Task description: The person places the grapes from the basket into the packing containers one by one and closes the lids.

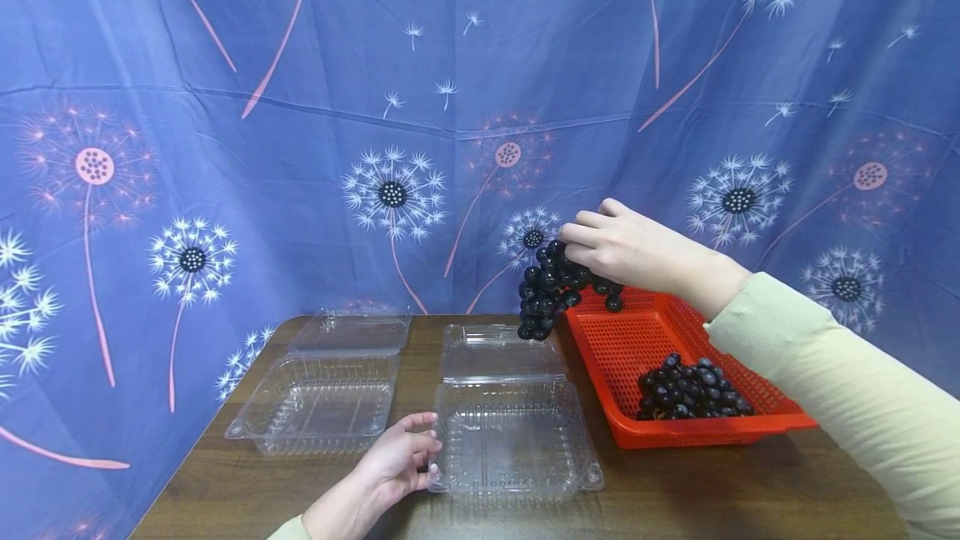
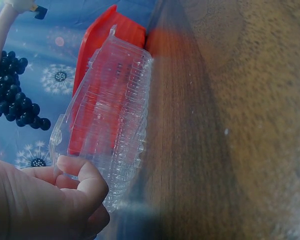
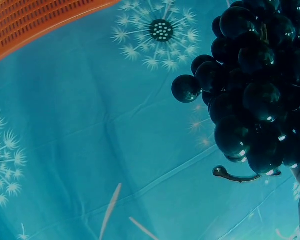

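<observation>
My right hand holds a bunch of dark grapes in the air, above the back left part of the red basket and the raised lid of a clear container. In the right wrist view the grapes fill the right side, with a bit of stem showing under them. My left hand pinches the left rim of an open clear plastic clamshell container on the table. Seen from the left wrist, the thumb and curled fingers meet at the container's edge.
A second open clear clamshell stands to the left on the wooden table. At the right, a red plastic basket has another bunch of dark grapes at its near end. Behind hangs a blue dandelion-print cloth.
</observation>
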The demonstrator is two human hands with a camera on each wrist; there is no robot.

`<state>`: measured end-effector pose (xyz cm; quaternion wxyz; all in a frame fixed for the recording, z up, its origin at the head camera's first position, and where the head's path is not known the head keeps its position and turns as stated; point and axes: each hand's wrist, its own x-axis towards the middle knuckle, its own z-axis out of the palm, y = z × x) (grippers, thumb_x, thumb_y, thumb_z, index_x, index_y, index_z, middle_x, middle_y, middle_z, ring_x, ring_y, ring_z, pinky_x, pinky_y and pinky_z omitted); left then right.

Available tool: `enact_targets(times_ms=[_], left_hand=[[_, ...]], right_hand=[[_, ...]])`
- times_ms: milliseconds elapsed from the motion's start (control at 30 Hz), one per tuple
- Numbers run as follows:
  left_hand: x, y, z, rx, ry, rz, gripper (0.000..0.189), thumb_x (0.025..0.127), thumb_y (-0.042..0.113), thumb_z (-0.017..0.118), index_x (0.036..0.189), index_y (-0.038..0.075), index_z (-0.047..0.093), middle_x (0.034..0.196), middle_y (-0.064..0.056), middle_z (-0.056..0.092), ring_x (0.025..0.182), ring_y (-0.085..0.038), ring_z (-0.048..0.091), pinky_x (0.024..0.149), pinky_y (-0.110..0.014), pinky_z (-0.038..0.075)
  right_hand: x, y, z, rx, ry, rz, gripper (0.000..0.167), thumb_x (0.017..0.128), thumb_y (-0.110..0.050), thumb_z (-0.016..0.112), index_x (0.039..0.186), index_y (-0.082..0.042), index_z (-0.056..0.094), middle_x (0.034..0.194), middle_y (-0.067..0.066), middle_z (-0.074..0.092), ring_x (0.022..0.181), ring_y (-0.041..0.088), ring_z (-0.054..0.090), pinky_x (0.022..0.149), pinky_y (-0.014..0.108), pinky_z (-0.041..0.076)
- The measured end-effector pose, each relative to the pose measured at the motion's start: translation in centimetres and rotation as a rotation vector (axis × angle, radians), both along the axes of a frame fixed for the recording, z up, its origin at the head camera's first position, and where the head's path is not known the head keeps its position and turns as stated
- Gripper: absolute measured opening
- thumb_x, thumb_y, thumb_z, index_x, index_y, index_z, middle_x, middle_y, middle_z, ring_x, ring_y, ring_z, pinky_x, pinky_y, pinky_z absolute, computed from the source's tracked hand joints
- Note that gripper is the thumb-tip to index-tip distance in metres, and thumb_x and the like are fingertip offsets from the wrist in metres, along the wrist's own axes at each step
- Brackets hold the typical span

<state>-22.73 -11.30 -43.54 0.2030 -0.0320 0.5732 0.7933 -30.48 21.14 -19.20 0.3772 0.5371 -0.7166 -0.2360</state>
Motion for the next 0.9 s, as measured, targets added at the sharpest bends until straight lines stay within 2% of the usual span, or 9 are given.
enact_targets(times_ms=[167, 467, 767, 900], left_hand=[[0.0, -0.1, -0.1, -0.002, -0.001, -0.001, 0.046, 0.081, -0.007, 0.051, 0.124, 0.001, 0.036, 0.091, -0.001, 0.040, 0.072, -0.008, 0.044, 0.061, -0.017, 0.044], [0.1, 0.0, 0.0, 0.001, -0.003, 0.004, 0.046, 0.080, -0.007, 0.052, 0.123, 0.001, 0.037, 0.092, -0.002, 0.039, 0.071, -0.008, 0.044, 0.061, -0.017, 0.044], [0.0, 0.0, -0.1, -0.005, -0.006, 0.001, 0.046, 0.081, -0.007, 0.051, 0.124, 0.001, 0.036, 0.093, -0.003, 0.038, 0.073, -0.009, 0.044, 0.062, -0.018, 0.044], [0.0, 0.0, 0.0, 0.000, -0.007, 0.001, 0.046, 0.081, -0.008, 0.051, 0.124, 0.002, 0.037, 0.093, -0.002, 0.038, 0.074, -0.009, 0.044, 0.062, -0.018, 0.044]], right_hand=[[0.2, -0.5, -0.3, -0.012, -0.010, 0.037, 0.014, 0.074, 0.003, 0.064, 0.084, -0.006, 0.058, 0.096, 0.005, 0.054, 0.078, 0.023, 0.045, 0.061, 0.035, 0.032], [0.8, -1.5, -0.8, -0.018, -0.004, 0.067, 0.015, 0.077, 0.005, 0.062, 0.087, -0.006, 0.060, 0.097, 0.006, 0.054, 0.081, 0.023, 0.048, 0.061, 0.035, 0.033], [1.6, -2.7, -1.2, -0.008, -0.011, 0.074, 0.027, 0.071, 0.006, 0.072, 0.092, -0.007, 0.062, 0.101, 0.005, 0.056, 0.085, 0.022, 0.051, 0.064, 0.034, 0.035], [2.0, -3.1, -1.5, -0.009, -0.005, 0.075, 0.027, 0.070, 0.003, 0.076, 0.091, -0.008, 0.063, 0.101, 0.005, 0.056, 0.086, 0.022, 0.051, 0.064, 0.034, 0.035]])
